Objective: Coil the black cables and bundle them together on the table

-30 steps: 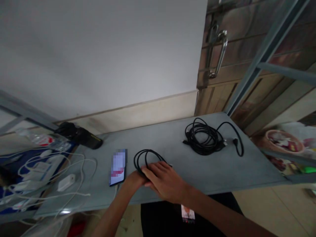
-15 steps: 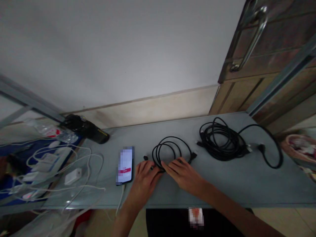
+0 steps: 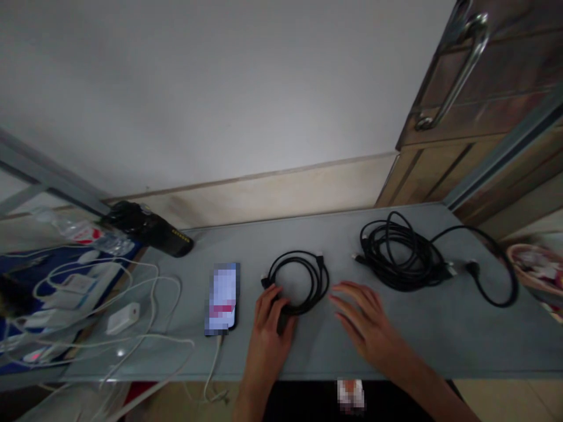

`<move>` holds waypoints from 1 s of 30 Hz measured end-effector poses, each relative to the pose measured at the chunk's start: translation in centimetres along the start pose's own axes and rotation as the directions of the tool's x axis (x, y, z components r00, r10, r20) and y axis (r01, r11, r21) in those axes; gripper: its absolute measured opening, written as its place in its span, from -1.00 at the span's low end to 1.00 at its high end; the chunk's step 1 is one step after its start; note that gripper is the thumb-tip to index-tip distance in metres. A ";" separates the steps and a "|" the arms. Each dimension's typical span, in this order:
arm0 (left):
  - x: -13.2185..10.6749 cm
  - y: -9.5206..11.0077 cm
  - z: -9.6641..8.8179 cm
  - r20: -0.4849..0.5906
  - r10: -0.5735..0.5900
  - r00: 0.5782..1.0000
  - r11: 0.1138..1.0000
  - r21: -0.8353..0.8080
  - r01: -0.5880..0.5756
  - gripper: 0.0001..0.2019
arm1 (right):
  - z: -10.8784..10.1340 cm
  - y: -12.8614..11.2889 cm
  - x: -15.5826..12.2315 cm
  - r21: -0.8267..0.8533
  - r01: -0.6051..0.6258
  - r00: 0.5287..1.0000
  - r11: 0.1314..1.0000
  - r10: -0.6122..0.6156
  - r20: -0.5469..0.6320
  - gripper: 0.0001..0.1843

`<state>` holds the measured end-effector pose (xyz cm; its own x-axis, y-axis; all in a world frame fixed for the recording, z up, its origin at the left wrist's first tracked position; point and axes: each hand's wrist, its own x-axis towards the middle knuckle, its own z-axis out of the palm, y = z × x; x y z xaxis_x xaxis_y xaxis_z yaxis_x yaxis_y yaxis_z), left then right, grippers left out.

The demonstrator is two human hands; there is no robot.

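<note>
A black cable [image 3: 323, 287] lies in a small round coil on the grey table, with a plug at its left and another at its top right. My left hand [image 3: 270, 316] is at the coil's lower left edge, its fingers and thumb closed about the cable. Just to the right of the coil, my right hand [image 3: 365, 319] hovers or rests with fingers spread, apart from the cable and holding nothing. A larger bundle of black cables [image 3: 400, 258] lies beyond my right hand, its connectors showing.
A phone [image 3: 223, 299] with a white cord lies left of my left hand. Farther left are a white charger [image 3: 124, 318], tangled white cords, a black bottle [image 3: 176, 241] and a clear plastic bottle [image 3: 114, 242]. A pink basket [image 3: 530, 266] stands beyond the table's right end.
The loose loops have become a tighter, rounder coil, and its plugs have shifted. My right hand has let go and moved right; my left hand stays at the coil.
</note>
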<state>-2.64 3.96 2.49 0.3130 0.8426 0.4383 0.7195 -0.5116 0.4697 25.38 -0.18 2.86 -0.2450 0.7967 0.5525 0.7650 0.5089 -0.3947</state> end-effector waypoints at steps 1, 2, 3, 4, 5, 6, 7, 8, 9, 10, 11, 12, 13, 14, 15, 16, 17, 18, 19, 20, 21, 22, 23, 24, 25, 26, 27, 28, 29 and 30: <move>0.0 0.0 0.0 -0.007 -0.018 1.000 1.000 -0.003 0.018 -0.79 | -1.5 0.9 -1.3 -0.031 -0.071 0.995 0.997 0.069 -0.071 -0.59; 0.1 0.0 0.0 -0.009 -0.030 1.000 1.000 -0.004 0.030 -0.76 | -3.1 1.8 -2.6 -0.065 -0.147 0.980 0.987 0.136 -0.148 -0.64; 0.1 0.0 0.1 -0.009 -0.038 0.999 0.999 -0.002 0.038 -0.74 | -4.8 2.7 -4.0 -0.102 -0.228 0.953 0.968 0.201 -0.228 -0.67; 0.1 0.0 0.2 -0.009 -0.044 0.999 0.999 0.001 0.044 -0.73 | -6.3 3.7 -5.3 -0.136 -0.303 0.917 0.943 0.250 -0.310 -0.69; 0.2 0.0 0.3 -0.017 -0.048 0.999 0.999 0.004 0.048 -0.74 | -7.7 4.7 -6.5 -0.160 -0.371 0.878 0.915 0.290 -0.380 -0.69; 0.2 -0.1 0.4 -0.028 -0.051 0.998 0.999 0.010 0.051 -0.77 | -9.0 5.6 -7.6 -0.178 -0.432 0.841 0.884 0.324 -0.434 -0.65; 0.2 -0.1 0.5 -0.040 -0.055 0.998 0.998 0.017 0.056 -0.78 | -10.0 6.5 -8.6 -0.194 -0.483 0.807 0.854 0.349 -0.476 -0.59; 0.2 -0.2 0.6 -0.053 -0.059 0.997 0.998 0.027 0.061 -0.79 | -10.9 7.5 -9.3 -0.206 -0.525 0.774 0.826 0.363 -0.518 -0.52; 0.2 -0.3 0.7 -0.066 -0.063 0.996 0.997 0.040 0.066 -0.80 | -11.6 8.5 -9.9 -0.213 -0.553 0.740 0.806 0.357 -0.569 -0.48; 0.3 -0.4 0.7 -0.078 -0.064 0.995 0.996 0.055 0.068 -0.80 | -12.2 9.5 -10.2 -0.219 -0.565 0.701 0.796 0.323 -0.637 -0.45; 0.3 -0.4 0.7 -0.092 -0.057 0.994 0.995 0.072 0.063 -0.81 | -12.8 10.5 -10.4 -0.223 -0.568 0.650 0.792 0.266 -0.711 -0.43; 0.3 -0.4 0.6 -0.103 -0.046 0.994 0.995 0.088 0.055 -0.80 | -13.4 11.4 -10.3 -0.218 -0.573 0.595 0.790 0.218 -0.774 -0.40; 0.4 -0.3 0.5 -0.114 -0.033 0.993 0.993 0.105 0.045 -0.78 | -13.9 12.3 -9.9 -0.203 -0.584 0.546 0.786 0.195 -0.815 -0.35; 0.5 -0.1 0.4 -0.122 -0.019 0.992 0.992 0.122 0.035 -0.75 | -14.4 13.1 -9.3 -0.184 -0.600 0.523 0.779 0.207 -0.827 -0.29; 0.6 0.1 0.2 -0.128 -0.005 0.992 0.990 0.139 0.023 -0.71 | -14.8 13.8 -8.5 -0.168 -0.614 0.540 0.771 0.255 -0.802 -0.27; 0.7 0.3 0.0 -0.133 0.006 0.991 0.988 0.156 0.015 -0.67 | -15.0 14.2 -7.6 -0.152 -0.622 0.589 0.768 0.330 -0.738 -0.33; 0.8 0.6 -0.2 -0.142 0.016 0.990 0.985 0.175 0.009 -0.64 | -14.9 14.4 -6.5 -0.135 -0.616 0.650 0.776 0.404 -0.644 -0.43; 1.0 0.8 -0.4 -0.154 0.025 0.988 0.981 0.195 0.006 -0.62 | -14.6 14.3 -5.3 -0.118 -0.586 0.728 0.801 0.458 -0.511 -0.54; 1.1 1.0 -0.5 -0.172 0.034 0.985 0.976 0.216 0.004 -0.61 | -14.0 14.1 -4.2 -0.076 -0.550 0.780 0.832 0.479 -0.402 -0.57; 1.1 1.2 -0.7 -0.191 0.041 0.981 0.972 0.234 0.005 -0.60 | -13.1 13.8 -3.1 -0.030 -0.513 0.813 0.858 0.475 -0.336 -0.58; 1.1 1.3 -0.8 -0.212 0.042 0.976 0.968 0.250 0.012 -0.60 | -12.2 13.3 -2.0 0.008 -0.463 0.850 0.887 0.446 -0.280 -0.59; 1.1 1.4 -0.9 -0.232 0.041 0.972 0.964 0.264 0.023 -0.61 | -11.1 12.9 -1.0 0.017 -0.407 0.887 0.913 0.400 -0.229 -0.60; 1.0 1.4 -1.0 -0.249 0.037 0.968 0.961 0.274 0.034 -0.62 | -10.1 12.6 -0.1 -0.007 -0.359 0.919 0.933 0.352 -0.175 -0.60; 0.9 1.4 -1.1 -0.262 0.032 0.964 0.958 0.282 0.045 -0.63 | -9.1 12.4 0.7 -0.061 -0.311 0.946 0.948 0.303 -0.116 -0.58; 0.8 1.4 -1.1 -0.277 0.030 0.961 0.956 0.288 0.054 -0.64 | -8.3 12.4 1.4 -0.127 -0.265 0.964 0.956 0.261 -0.049 -0.55; 0.7 1.4 -1.2 -0.289 0.031 0.957 0.954 0.293 0.058 -0.66 | -7.6 12.5 2.0 -0.193 -0.221 0.973 0.956 0.229 0.019 -0.55; 0.6 1.3 -1.2 -0.299 0.035 0.954 0.953 0.296 0.058 -0.67 | -7.1 12.7 2.5 -0.245 -0.181 0.975 0.952 0.206 0.081 -0.56; 0.5 1.3 -1.2 -0.305 0.039 0.952 0.953 0.297 0.056 -0.68 | -6.8 13.1 2.9 -0.277 -0.150 0.972 0.949 0.193 0.134 -0.61; 0.5 1.2 -1.2 -0.305 0.040 0.951 0.954 0.294 0.054 -0.70 | -6.6 13.5 3.1 -0.292 -0.132 0.967 0.947 0.188 0.171 -0.66; 0.5 1.2 -1.2 -0.302 0.041 0.953 0.956 0.290 0.051 -0.71 | -6.5 13.9 3.3 -0.298 -0.127 0.963 0.946 0.190 0.194 -0.70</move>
<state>-2.38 3.53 4.20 0.1406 0.7309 0.6678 0.8834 -0.3972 0.2488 39.08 7.40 3.99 -0.2059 0.9266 0.3146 0.9323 0.2834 -0.2246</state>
